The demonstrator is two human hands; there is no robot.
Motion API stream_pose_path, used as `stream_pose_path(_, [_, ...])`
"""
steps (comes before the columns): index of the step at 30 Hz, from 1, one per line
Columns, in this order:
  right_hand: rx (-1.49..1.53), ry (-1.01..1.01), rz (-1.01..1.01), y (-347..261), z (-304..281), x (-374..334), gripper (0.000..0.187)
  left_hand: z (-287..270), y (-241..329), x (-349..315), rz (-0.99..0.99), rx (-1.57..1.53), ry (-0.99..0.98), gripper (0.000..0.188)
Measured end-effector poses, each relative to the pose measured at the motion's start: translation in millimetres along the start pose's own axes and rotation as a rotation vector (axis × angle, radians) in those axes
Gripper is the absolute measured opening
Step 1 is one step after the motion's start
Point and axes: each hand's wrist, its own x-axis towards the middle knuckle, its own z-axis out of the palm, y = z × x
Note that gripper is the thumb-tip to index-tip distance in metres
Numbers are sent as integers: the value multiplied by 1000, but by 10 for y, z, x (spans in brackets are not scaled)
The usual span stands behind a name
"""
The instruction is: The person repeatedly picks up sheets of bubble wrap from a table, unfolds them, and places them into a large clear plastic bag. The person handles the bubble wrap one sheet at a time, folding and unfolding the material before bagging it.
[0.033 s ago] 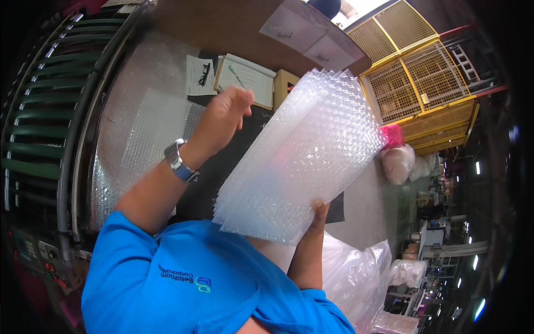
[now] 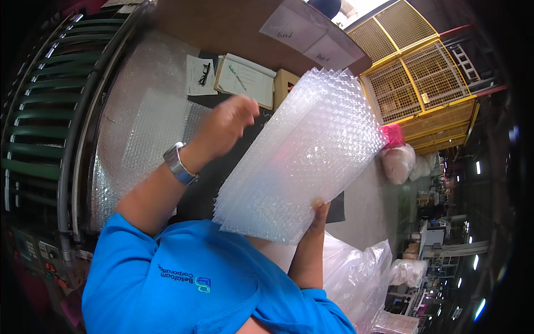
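One stack of bubble wrap sheets (image 2: 300, 161), right-hand fingers (image 2: 320, 214) pinching its lower edge, left hand (image 2: 225, 125) w/ fingers curled at top.

A stack of bubble-wrap sheets (image 2: 303, 158) is held up tilted — the right hand (image 2: 319, 214) has its grip on the lower edge, the left hand (image 2: 225, 125), above a wristwatch (image 2: 178, 163), touches the upper left edge; a notepad (image 2: 245, 80) lies on the surface (image 2: 139, 83) behind

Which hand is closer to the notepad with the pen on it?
The left. The left hand hovers just below the notepad, at the bubble wrap's top edge. The right hand holds the wrap's bottom, much farther away.
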Motion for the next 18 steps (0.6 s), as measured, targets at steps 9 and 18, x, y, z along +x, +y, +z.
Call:
stream_pose_path(9, [59, 6, 70, 81, 4, -50, 85, 93, -153, -64, -272, -536, 151, 28])
stream_pose_path(18, [244, 104, 217, 150, -148, -148, 86, -1, -126, -37, -215, -258, 111, 28])
